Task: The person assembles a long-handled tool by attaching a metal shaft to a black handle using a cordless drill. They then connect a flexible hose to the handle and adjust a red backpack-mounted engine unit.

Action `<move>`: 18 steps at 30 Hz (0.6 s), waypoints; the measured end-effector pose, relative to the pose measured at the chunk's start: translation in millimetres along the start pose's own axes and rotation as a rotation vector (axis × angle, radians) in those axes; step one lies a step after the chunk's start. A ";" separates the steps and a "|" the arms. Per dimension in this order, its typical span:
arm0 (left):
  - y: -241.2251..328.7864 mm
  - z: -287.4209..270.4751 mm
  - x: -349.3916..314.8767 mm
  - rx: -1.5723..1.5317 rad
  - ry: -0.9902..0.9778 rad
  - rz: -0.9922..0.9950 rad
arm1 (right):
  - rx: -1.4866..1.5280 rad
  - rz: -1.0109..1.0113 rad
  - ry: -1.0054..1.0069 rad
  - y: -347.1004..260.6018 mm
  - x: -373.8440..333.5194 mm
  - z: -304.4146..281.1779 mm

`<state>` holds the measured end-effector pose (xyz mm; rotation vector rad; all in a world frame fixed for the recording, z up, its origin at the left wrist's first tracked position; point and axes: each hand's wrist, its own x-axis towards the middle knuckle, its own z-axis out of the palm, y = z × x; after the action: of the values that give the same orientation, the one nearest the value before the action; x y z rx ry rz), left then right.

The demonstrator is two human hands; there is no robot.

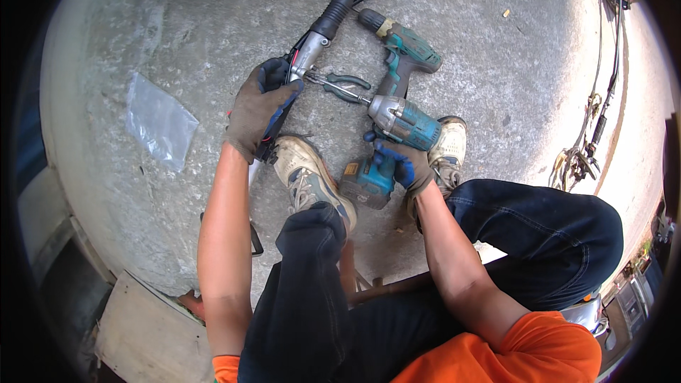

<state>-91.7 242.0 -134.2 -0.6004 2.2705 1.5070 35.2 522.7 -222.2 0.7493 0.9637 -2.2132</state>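
Note:
My right hand (404,163), in a brown and blue work glove, is closed around the handle of a teal cordless impact driver (408,124). Its long bit points left and reaches the silver metal fitting (309,52) of a black shaft (340,8). At that fitting, my gloved left hand (264,106) is closed around its lower part and steadies it; black wiring runs alongside. Pliers (344,86) with dark green handles lie on the concrete just behind the bit. Beyond the impact driver, a second teal cordless drill (408,53) rests on its side.
A clear plastic bag (162,122) lies on the concrete floor at the left. My shoes (301,159) flank the impact driver's battery. Cables with metal ends (578,163) lie along the right side. A pale board (149,333) sits at lower left.

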 end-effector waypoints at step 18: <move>-39.0 11.6 18.9 -0.372 -0.083 0.026 | -0.015 -0.069 -0.007 22.5 0.5 0.8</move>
<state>-86.6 236.4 -178.4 -0.5952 1.9553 1.9475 50.6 509.5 -231.9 0.7114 1.0156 -2.2636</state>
